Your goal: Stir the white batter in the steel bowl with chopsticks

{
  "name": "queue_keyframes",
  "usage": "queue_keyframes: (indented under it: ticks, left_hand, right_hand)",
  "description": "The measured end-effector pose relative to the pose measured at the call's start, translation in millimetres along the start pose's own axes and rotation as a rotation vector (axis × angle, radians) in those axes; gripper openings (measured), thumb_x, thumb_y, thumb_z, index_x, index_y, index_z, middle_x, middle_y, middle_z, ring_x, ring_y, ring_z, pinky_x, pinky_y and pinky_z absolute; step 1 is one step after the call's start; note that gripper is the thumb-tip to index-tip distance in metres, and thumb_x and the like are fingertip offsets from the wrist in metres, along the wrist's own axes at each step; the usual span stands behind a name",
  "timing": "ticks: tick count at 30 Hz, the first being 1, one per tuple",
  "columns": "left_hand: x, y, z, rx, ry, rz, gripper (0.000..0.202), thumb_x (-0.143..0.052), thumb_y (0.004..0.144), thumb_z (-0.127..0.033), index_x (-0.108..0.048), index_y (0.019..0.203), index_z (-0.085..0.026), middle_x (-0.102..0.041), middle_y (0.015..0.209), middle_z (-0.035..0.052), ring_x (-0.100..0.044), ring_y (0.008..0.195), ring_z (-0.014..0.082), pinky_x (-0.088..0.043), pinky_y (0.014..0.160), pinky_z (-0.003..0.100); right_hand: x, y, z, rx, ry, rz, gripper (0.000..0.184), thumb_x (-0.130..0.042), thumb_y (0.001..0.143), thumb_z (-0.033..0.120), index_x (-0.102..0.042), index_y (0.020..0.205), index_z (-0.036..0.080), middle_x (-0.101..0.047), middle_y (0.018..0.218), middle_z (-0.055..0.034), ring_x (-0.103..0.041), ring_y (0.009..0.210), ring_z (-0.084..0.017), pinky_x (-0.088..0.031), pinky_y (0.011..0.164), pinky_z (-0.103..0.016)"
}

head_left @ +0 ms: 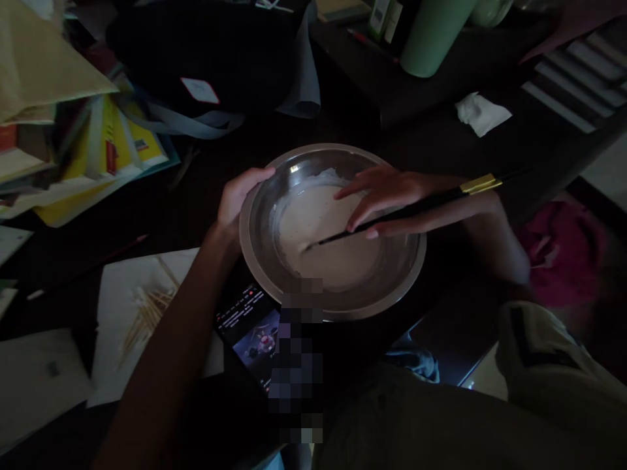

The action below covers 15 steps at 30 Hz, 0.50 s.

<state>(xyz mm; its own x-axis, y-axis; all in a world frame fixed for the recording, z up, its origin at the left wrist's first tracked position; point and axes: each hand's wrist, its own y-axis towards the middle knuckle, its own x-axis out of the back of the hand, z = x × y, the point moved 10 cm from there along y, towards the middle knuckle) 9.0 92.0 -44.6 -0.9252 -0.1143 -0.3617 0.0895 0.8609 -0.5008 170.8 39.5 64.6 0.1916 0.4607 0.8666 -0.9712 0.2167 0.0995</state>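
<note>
Left hand (238, 198) grips the bowl (392, 277) rim; right hand (409, 196) holds chopsticks (420, 207), tips sunk in batter (318, 222).

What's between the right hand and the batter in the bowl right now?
A pair of dark chopsticks: the right hand holds them, and their tips reach into the batter in the metal bowl. The head view shows it.

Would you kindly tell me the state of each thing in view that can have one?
bowl, upright, partly filled.
batter, pale, smeared up one wall.
chopsticks, tips dipped in batter.
left hand, closed on bowl rim.
right hand, closed on chopsticks.
phone, screen lit.
tissue, crumpled.
</note>
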Motion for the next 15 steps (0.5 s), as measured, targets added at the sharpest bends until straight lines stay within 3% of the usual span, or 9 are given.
queue_keyframes:
  ticks: [4, 6, 10, 13, 15]
  left_hand:
    - [-3.0, -2.6, -0.6, -0.012, 0.007, 0.018, 0.037, -0.048, 0.092, -0.024, -0.064, 0.060, -0.015, -0.059, 0.053, -0.0002, -0.052, 0.047, 0.0087, -0.043, 0.050, 0.021]
    - [-1.6, -4.8, -1.9, -0.023, 0.023, -0.010, 0.036, -0.049, 0.092, -0.024, -0.064, 0.060, -0.015, -0.058, 0.052, -0.0003, -0.052, 0.047, 0.0085, -0.042, 0.050, 0.021]
    - [0.8, -5.1, 1.5, 0.006, 0.022, -0.038, 0.036, -0.047, 0.092, -0.025, -0.065, 0.062, -0.015, -0.059, 0.054, 0.0003, -0.053, 0.049, 0.0097, -0.042, 0.051, 0.023]
    - [0.5, -3.6, 1.8, 0.004, 0.001, -0.027, 0.034, -0.049, 0.092, -0.024, -0.066, 0.064, -0.014, -0.060, 0.055, -0.0003, -0.053, 0.049, 0.0089, -0.044, 0.054, 0.022]
    - [-0.8, -4.1, 0.2, -0.004, 0.006, -0.016, 0.033, -0.050, 0.091, -0.024, -0.066, 0.064, -0.014, -0.060, 0.054, -0.0004, -0.053, 0.049, 0.0088, -0.044, 0.054, 0.022]
  right_hand:
    - [27.4, -20.3, -28.6, -0.206, -0.089, -0.084, 0.030, -0.054, 0.097, 0.038, -0.070, 0.108, 0.015, -0.062, 0.133, -0.0080, -0.054, 0.130, -0.020, -0.043, 0.107, -0.037]
    - [27.8, -28.6, -28.0, -0.160, -0.089, -0.013, 0.028, -0.055, 0.097, 0.038, -0.071, 0.106, 0.017, -0.060, 0.136, -0.0069, -0.054, 0.128, -0.017, -0.042, 0.107, -0.035]
    - [3.9, -23.2, -5.7, 0.002, -0.016, 0.140, 0.023, -0.057, 0.097, 0.037, -0.070, 0.110, 0.023, -0.066, 0.128, -0.0035, -0.049, 0.135, -0.017, -0.036, 0.114, -0.039]
    - [2.3, -11.6, 1.1, -0.034, -0.047, 0.066, 0.027, -0.052, 0.099, 0.038, -0.067, 0.115, 0.022, -0.070, 0.118, -0.0035, -0.050, 0.135, -0.019, -0.036, 0.115, -0.042]
    - [12.7, -12.3, -1.6, -0.100, -0.105, 0.005, 0.030, -0.049, 0.100, 0.039, -0.067, 0.114, 0.019, -0.066, 0.127, -0.0068, -0.054, 0.131, -0.019, -0.044, 0.109, -0.039]
